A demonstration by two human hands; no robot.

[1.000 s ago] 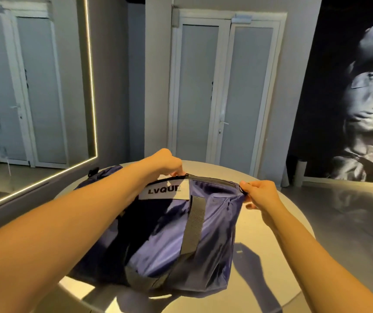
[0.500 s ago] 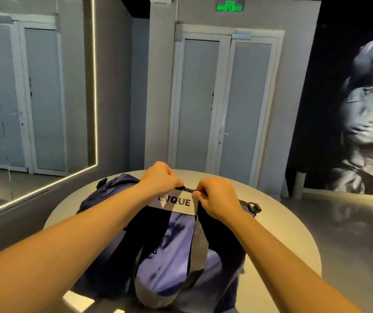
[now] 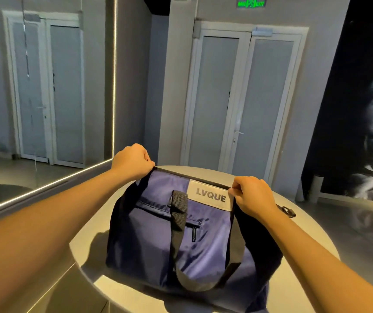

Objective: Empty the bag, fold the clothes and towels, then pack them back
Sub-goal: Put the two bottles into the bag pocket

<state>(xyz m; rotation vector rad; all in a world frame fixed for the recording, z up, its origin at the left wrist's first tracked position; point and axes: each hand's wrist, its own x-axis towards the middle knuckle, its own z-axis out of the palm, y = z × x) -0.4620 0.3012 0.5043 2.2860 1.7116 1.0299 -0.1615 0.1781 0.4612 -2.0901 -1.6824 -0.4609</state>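
Left hand (image 3: pixel 133 160), fingers curled into a fist, grips the far left corner of the navy duffel bag (image 3: pixel 158 233) at its top edge. The right hand (image 3: pixel 254 196) pinches the same top edge just past the label, thumb against bent fingers; whether it has the zip pull or only cloth, I cannot tell. Between the two hands the top zip line (image 3: pixel 192 177) is drawn taut and looks closed, so no clothes or towels show yet. The bag stands on a round pale table (image 3: pixel 305 233), near the middle. Its shell is thin, glossy fabric that creases and sags between the hands, so it is probably soft, light and rather slick, and it likely holds shape only where it is stretched. The firmer places to take hold would be the top corners, the zip tape and the dark webbing carry strap (image 3: pixel 177 222), which loops down the front. A slanted zip pocket (image 3: pixel 187 222) crosses behind that strap, and a metal clip (image 3: pixel 286 211) lies at the right end. The off-white label (image 3: pixel 211 195) reads LVQUE in dark capitals. Beyond the table are pale double doors (image 3: pixel 244 98) under a green exit sign (image 3: pixel 251 2), its small lettering too blurred to read fully, and a wall mirror (image 3: pixel 45 86) to the left.
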